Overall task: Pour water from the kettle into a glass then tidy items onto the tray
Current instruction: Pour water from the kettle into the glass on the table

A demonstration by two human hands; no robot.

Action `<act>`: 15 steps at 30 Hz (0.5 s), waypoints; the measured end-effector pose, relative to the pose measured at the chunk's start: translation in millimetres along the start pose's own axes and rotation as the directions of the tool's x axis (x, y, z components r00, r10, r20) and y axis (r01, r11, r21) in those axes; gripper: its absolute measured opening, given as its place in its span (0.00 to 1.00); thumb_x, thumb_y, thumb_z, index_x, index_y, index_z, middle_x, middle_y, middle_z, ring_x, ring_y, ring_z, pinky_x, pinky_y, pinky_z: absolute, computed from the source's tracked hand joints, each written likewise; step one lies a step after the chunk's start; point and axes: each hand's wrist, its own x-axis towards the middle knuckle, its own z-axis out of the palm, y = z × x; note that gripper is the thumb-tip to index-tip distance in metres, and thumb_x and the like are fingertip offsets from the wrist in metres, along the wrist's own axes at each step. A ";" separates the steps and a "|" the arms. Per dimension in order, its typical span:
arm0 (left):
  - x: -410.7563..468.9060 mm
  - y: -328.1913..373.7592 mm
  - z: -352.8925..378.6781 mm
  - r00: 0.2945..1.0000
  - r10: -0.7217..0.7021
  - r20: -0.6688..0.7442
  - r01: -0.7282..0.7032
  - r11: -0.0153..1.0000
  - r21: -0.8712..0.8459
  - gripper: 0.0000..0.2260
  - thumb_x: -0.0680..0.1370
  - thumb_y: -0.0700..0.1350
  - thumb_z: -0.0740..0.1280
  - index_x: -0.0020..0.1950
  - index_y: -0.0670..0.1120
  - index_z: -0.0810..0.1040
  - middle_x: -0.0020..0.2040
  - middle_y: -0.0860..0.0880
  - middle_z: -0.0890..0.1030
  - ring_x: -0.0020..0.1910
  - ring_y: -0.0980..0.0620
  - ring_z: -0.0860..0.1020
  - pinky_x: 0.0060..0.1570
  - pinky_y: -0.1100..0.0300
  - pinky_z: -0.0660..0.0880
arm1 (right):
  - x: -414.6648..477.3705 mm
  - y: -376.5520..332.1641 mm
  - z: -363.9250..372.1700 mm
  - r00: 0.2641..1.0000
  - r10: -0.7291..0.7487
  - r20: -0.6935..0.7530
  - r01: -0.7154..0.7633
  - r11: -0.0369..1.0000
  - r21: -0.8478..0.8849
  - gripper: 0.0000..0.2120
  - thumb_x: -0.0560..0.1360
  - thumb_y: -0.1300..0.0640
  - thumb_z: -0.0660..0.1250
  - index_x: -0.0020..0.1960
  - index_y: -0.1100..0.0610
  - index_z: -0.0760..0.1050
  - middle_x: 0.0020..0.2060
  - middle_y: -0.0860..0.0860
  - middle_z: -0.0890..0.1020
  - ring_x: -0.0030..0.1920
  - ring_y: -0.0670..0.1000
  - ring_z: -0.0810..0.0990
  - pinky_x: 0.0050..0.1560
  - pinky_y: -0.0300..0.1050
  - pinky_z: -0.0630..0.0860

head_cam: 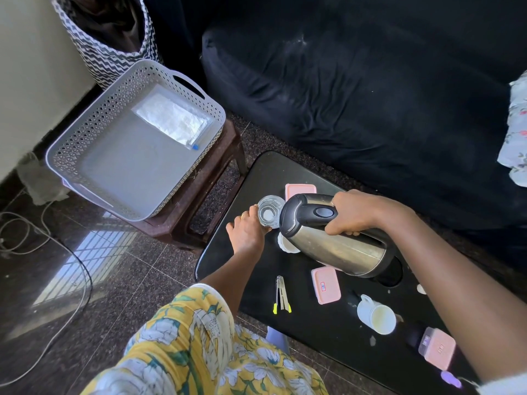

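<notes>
Kettle: You hold the kettle above the table, tilted far over. Its lid end is at the rim of the glass.
Kettle handling: It is a stiff steel body with a black lid and handle. I judge it heavy if it is full, smooth, and maybe hot on the metal. Take it only by the black handle.
Glass: It stands upright on the far left part of the table, just beside a pink box. It is clear, light and fragile, and I think it can slide on the glossy top. Hold it low, round the wall.
Right hand: Your right hand has its fingers clamped round the kettle handle. The wrist is bent down and the forearm comes across the table from the lower right.
Left hand: Your left hand curls its fingers round the near side of the glass and steadies it. The arm comes up from below.
Water: I cannot tell if a stream runs now.
Tray: The tray sits on a stool to the left, well apart from the table, with a white packet inside.
To tidy: The tongs, the mug and the other pink boxes lie on the table.
</notes>
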 end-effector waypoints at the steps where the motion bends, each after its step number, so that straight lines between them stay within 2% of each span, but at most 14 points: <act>1: 0.0 0.2 -0.1 1.000 -0.001 0.000 0.001 1.000 -0.001 0.23 0.75 0.54 0.67 0.67 0.49 0.65 0.63 0.47 0.76 0.63 0.44 0.73 0.61 0.48 0.65 | 0.0 0.1 0.2 1.000 0.000 0.001 0.000 1.000 -0.001 0.05 0.67 0.56 0.67 0.37 0.57 0.74 0.27 0.51 0.79 0.26 0.49 0.74 0.30 0.40 0.70; 7: -0.7 1.2 0.1 1.000 -0.007 0.007 0.007 1.000 -0.007 0.24 0.75 0.54 0.67 0.67 0.49 0.65 0.63 0.46 0.76 0.64 0.44 0.72 0.61 0.47 0.65 | -1.5 0.3 1.6 1.000 -0.002 -0.006 0.002 1.000 -0.001 0.06 0.67 0.56 0.67 0.39 0.59 0.76 0.28 0.51 0.79 0.26 0.49 0.74 0.30 0.41 0.70; 15: -2.3 3.1 0.0 1.000 -0.020 0.010 0.020 1.000 -0.022 0.23 0.76 0.53 0.67 0.67 0.49 0.66 0.63 0.46 0.76 0.64 0.43 0.72 0.62 0.46 0.65 | -1.5 0.9 0.5 1.000 0.002 -0.019 -0.002 1.000 0.005 0.05 0.66 0.56 0.66 0.37 0.58 0.74 0.27 0.51 0.79 0.25 0.50 0.74 0.30 0.41 0.71</act>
